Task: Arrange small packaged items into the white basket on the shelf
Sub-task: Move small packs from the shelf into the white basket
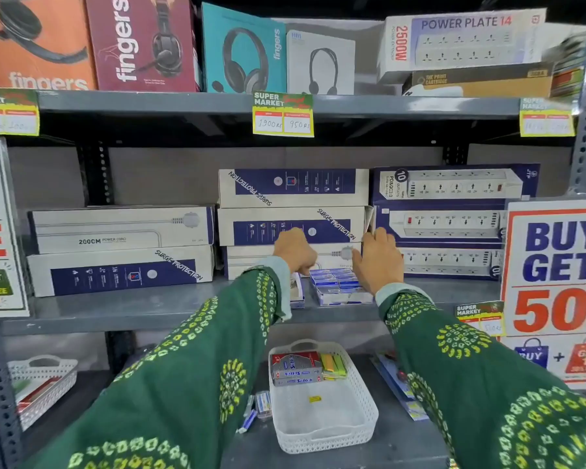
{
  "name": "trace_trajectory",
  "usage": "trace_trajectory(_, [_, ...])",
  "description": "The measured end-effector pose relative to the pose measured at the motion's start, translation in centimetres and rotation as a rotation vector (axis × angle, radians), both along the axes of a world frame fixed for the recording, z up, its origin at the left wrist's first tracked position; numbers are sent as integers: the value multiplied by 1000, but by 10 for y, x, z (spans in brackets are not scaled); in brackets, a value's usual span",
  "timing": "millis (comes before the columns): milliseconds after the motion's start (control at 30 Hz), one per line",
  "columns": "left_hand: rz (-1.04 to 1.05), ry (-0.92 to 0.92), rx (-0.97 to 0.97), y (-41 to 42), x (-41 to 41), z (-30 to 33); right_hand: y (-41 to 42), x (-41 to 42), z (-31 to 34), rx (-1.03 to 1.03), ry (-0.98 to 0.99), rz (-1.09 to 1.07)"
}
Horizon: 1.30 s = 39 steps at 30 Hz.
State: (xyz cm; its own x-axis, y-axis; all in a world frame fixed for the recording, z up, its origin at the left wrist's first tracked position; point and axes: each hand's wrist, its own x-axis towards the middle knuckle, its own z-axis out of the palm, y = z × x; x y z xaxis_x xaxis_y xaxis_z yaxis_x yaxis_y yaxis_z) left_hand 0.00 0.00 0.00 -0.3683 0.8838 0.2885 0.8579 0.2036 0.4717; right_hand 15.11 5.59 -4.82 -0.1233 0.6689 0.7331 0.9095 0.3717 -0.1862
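While both arms reached onto the middle shelf [170, 308], the step in hand looked like a pick-up: gathering the stack of small blue-and-white packets [339, 286] that stood between the two hands, in front of the long boxes [291, 228]

Left hand [295, 250]: fingers curled down and inward at the left edge of the stack. Whether it pinched a packet could not be told; the fingertips were hidden. Another small pack [297, 291] stood just under its wrist

Right hand [379, 258]: fingers fairly flat and together, pressed against the right side of the stack, steadying it rather than closing round it. No lifted packet seen

White basket [322, 418]: one shelf below, nearly straight under the hands. Red and grey packs [296, 368] and yellow-green ones [334, 365] filled its far end; the near half lay bare apart from a small yellow scrap [314, 399]. A few loose packets [259, 406] lay just left of its rim

Judgement: task partly done. Next move would call for squeezing the stack from both sides, drawing it clear of the shelf lip, then lowering it into the bare near half without spilling the top layer
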Motion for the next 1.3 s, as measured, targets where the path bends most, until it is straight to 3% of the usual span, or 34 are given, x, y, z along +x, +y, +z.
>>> trace_trajectory(167, [-74, -7, -111, -1, 21, -24, 1, -2, -3, -332, 69, -46])
trace_trajectory(400, [-60, -53, -80, 11, 27, -41, 22, 2, -20, -616, 214, 2])
trace_trajectory(900, [-30, -34, -3, -8, 39, -53, 8, 37, -42, -489, 354, 140])
trace_trajectory(1300, [-104, -288, 162, -108, 73, -94, -80, 99, -71, -400, 328, 232])
